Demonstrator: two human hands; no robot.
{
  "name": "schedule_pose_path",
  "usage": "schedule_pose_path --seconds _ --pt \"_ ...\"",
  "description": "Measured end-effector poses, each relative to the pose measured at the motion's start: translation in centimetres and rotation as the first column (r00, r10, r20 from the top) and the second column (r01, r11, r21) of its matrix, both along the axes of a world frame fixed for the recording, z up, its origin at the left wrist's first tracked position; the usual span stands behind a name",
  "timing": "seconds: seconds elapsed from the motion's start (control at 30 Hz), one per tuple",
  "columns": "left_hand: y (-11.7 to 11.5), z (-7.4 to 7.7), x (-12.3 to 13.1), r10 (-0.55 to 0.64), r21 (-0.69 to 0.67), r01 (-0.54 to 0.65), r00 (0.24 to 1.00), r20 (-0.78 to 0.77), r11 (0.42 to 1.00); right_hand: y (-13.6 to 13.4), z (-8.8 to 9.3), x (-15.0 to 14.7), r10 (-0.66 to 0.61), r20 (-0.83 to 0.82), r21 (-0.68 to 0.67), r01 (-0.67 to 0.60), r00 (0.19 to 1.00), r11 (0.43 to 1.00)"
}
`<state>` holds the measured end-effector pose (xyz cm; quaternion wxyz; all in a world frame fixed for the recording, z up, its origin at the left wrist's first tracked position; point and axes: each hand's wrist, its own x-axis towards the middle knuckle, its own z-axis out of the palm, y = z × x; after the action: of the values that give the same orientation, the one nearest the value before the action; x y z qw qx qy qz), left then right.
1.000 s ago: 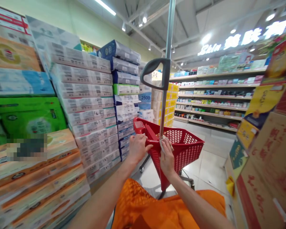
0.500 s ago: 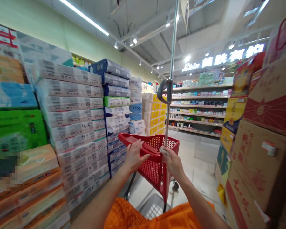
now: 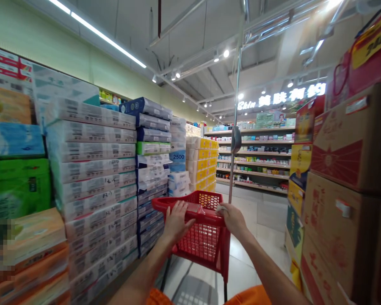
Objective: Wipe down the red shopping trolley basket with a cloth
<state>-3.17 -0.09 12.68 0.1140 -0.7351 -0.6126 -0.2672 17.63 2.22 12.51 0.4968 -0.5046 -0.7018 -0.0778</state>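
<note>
A red plastic shopping cart (image 3: 203, 241) stands in front of me in a shop aisle. My left hand (image 3: 177, 220) grips the cart's red handle bar (image 3: 190, 210) on the left side. My right hand (image 3: 232, 219) is closed on the right end of the bar, with a crumpled white tissue (image 3: 221, 208) tucked in its fingers. A tall metal pole (image 3: 236, 127) with a dark hand grip rises from the cart's right corner.
Stacks of packaged tissue and paper goods (image 3: 95, 169) line the left side. Cardboard boxes (image 3: 346, 186) are piled on the right. Shelves of goods (image 3: 257, 156) run across the far end. The tiled floor (image 3: 263, 237) stretches ahead of the cart.
The cart has straightened and now points down the aisle. The view has lifted, so the orange garment is nearly out of sight. Both hands stay on the handle.
</note>
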Motion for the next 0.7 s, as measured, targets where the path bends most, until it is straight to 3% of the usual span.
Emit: schedule_pose_path --seconds 0.1,0.2,0.3,0.4,0.47,0.63,0.7 --pt "-0.1 -0.5 1.1 -0.015 0.039 0.016 0.999 -0.040 0.999 -1.1 -0.4 -3.6 -0.009 0.101 0.003 0.009 0.995 1.000" --pt "-0.3 -1.0 1.7 -0.071 0.042 0.074 0.994 -0.078 0.996 -1.9 -0.9 -5.9 0.024 0.151 0.104 -0.040 0.988 0.994" --pt "-0.4 -1.5 1.4 -0.093 0.058 0.097 0.993 -0.073 0.994 -1.5 -1.5 -3.8 -0.023 0.161 0.135 0.001 0.987 0.991" --pt "-0.3 -2.0 1.0 -0.059 0.087 0.062 0.998 -0.033 0.994 -0.7 -1.7 -0.5 -0.164 0.103 0.103 0.153 0.981 0.983" --pt "-0.1 -2.0 1.1 -0.054 0.084 0.056 0.998 -0.026 0.995 -0.6 -1.7 -0.2 -0.194 0.080 0.085 0.188 0.978 0.979" --pt "0.0 -1.7 1.4 -0.056 0.050 0.058 0.997 -0.048 0.997 -1.1 -1.9 -4.6 0.042 0.191 0.155 -0.072 0.981 0.985" --pt "0.0 -1.6 1.2 -0.061 0.033 0.063 0.996 -0.063 0.997 -1.1 -2.0 -5.0 0.080 0.221 0.160 -0.117 0.972 0.980"
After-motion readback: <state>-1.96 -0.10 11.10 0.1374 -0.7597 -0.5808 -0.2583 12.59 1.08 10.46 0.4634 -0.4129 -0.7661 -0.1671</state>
